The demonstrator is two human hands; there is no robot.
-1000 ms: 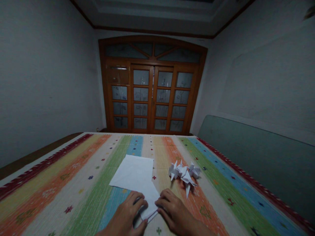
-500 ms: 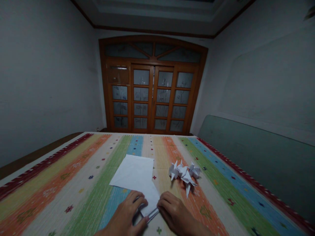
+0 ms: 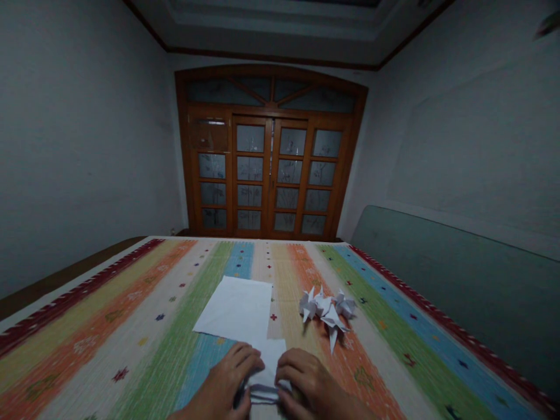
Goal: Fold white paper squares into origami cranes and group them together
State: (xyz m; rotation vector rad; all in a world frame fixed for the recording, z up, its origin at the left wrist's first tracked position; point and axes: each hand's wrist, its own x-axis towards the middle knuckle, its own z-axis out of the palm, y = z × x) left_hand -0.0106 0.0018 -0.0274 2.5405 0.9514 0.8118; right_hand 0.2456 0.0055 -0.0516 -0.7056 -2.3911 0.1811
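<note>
Between my two hands, near the table's front edge, is a small piece of white paper (image 3: 268, 364) with folded layers along its near side. My left hand (image 3: 227, 376) is closed on its left side, fingers curled over the top and thumb at the near edge. On the right side, my right hand (image 3: 310, 378) pinches the near corner of the folded paper. Just beyond lies flat white paper (image 3: 238, 304), which may be a stack; the folded piece touches or overlaps its near edge. Several folded white paper cranes (image 3: 326, 309) sit in a cluster to the right.
A striped, multicoloured cloth (image 3: 149, 326) covers the table. Along the right side stands a pale green panel (image 3: 437, 274). Wooden doors with glass panes (image 3: 271, 175) close off the far end of the room, between plain walls.
The folded paper has turned from a slant to lie nearly square to me. My right hand's fingers have shifted along its near edge. Flat sheet and cranes stay put.
</note>
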